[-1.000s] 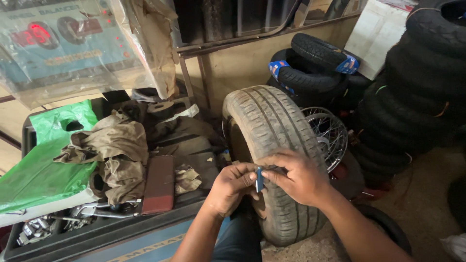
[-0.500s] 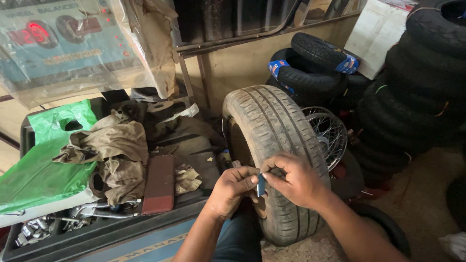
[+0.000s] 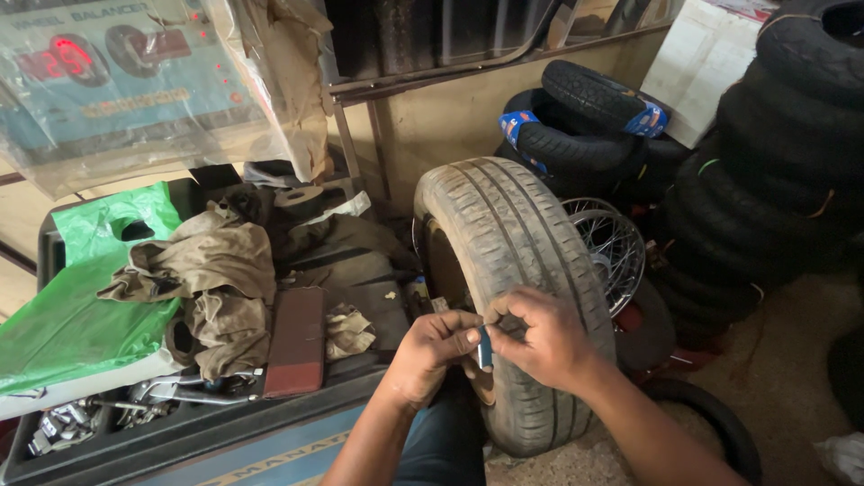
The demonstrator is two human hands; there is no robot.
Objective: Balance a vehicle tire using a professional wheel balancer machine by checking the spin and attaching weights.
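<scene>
Against the tread of the upright car tyre (image 3: 508, 270), both hands met over a small blue strip (image 3: 485, 346). The left hand (image 3: 434, 355) pinched the strip's lower end between thumb and fingertips, its grip closed on it; the right hand (image 3: 540, 337) was closed too, thumb and forefinger on the upper end, where a thin pale tail seemed to stick out toward the left. What exactly the strip was could not be told. To work it well, a fair judgement was that the left hand should hold steady and braced on the rubber while the right did the fine pulling or peeling, slowly and in line with the strip, so nothing tore or dropped.

Room was tight on the left: the tyre stood just beside the cluttered tray (image 3: 207, 423) with brown rags (image 3: 216, 279), a reddish block (image 3: 295, 340) and loose metal tools (image 3: 171, 391). On the right a spoked wheel (image 3: 607, 247) sat near the tyre, with stacked dark tyres (image 3: 774, 153) beyond. Open floor (image 3: 792, 369) lay to the lower right.
</scene>
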